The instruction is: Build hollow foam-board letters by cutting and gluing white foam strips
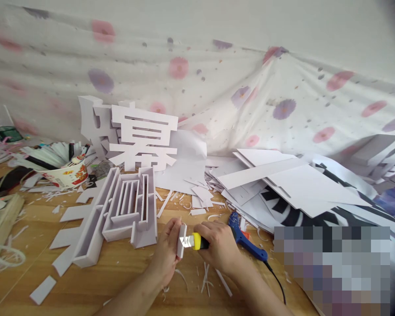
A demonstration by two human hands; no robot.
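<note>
Near the lower middle of the head view, my left hand [168,250] is closed on a small white foam piece [181,241], held upright. My right hand [218,244] grips a yellow and black utility knife [197,241]. Its blade points left and meets the face of the white piece. To the left of my hands lies a white built-up foam character [107,228] with raised walls and narrow channels. A blue glue gun [250,246] rests on the table just right of my right hand, its black cord running toward the front.
White cut-out characters [141,131] stand against the flowered curtain [179,68]. A paper bowl [67,174] holding strips is at left. White sheets [296,180] are piled at right. Scraps and shavings litter the wooden table [118,285]. The lower right corner is pixelated.
</note>
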